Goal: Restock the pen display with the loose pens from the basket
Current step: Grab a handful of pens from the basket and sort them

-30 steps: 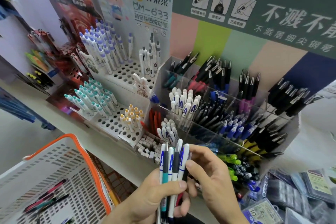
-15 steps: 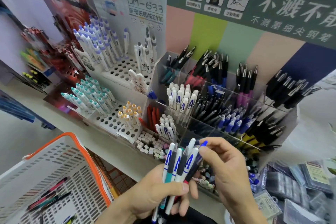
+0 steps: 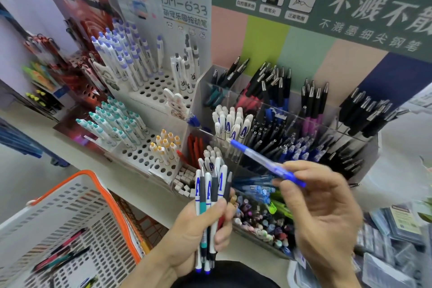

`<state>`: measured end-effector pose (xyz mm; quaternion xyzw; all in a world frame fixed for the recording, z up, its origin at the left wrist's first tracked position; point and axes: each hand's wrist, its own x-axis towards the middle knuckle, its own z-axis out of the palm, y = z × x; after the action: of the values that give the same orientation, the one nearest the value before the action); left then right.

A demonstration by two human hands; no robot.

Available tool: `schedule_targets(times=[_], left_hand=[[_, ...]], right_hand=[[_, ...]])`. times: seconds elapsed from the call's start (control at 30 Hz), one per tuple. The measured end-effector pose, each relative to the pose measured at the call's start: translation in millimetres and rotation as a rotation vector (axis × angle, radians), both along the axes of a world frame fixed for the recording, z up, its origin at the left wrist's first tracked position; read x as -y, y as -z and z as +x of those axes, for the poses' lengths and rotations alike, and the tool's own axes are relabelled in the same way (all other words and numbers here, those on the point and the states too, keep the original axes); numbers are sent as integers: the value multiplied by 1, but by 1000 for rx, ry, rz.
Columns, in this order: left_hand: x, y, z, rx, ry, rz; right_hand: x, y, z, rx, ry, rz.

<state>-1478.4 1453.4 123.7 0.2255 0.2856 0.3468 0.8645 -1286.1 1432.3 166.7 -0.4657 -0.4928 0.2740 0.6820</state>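
Mid-restock: one blue pen out, a bundle in hand, more waiting in the basket.

Your right hand [image 3: 325, 206] has a pinching grip on a blue pen [image 3: 266, 161], held level just before the clear pen display [image 3: 364, 147]; your left hand [image 3: 198, 224] has its grip wrapped around a bunch of pens [image 3: 210, 196]. Several loose pens remain in the basket [image 3: 98, 184] at lower left, so plenty seems left. The compartments are packed and their clear walls are thin-edged; the freest room is above them, so come in from overhead.
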Motion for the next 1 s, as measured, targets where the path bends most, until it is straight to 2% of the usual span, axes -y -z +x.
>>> schedule_targets(times=[0.2,0.3,0.4,0.47,0.53,0.63,0.8,1.0], left_hand=[[1,-4,6,-2,-136,-30],[2,-2,4,15,-215,-106],[3,-1,3,-48,-247,-140],[4,-3,2,-88,-233,-129],[6,-8,1,-120,-174,-64],[10,-13,0,-136,-57,-1],[21,-16,7,-175,90,146],[30,-19,3,-144,214,124]], right_hand=[[16,16,-31,148,-330,10],[18,25,-39,394,-362,0],[18,30,-33,613,-454,-43],[20,28,-30,561,-478,-112],[21,25,-30,442,-407,-120],[14,23,-30,392,-295,-143],[11,21,-27,162,-610,-419],[13,21,-27,-49,-539,-484]])
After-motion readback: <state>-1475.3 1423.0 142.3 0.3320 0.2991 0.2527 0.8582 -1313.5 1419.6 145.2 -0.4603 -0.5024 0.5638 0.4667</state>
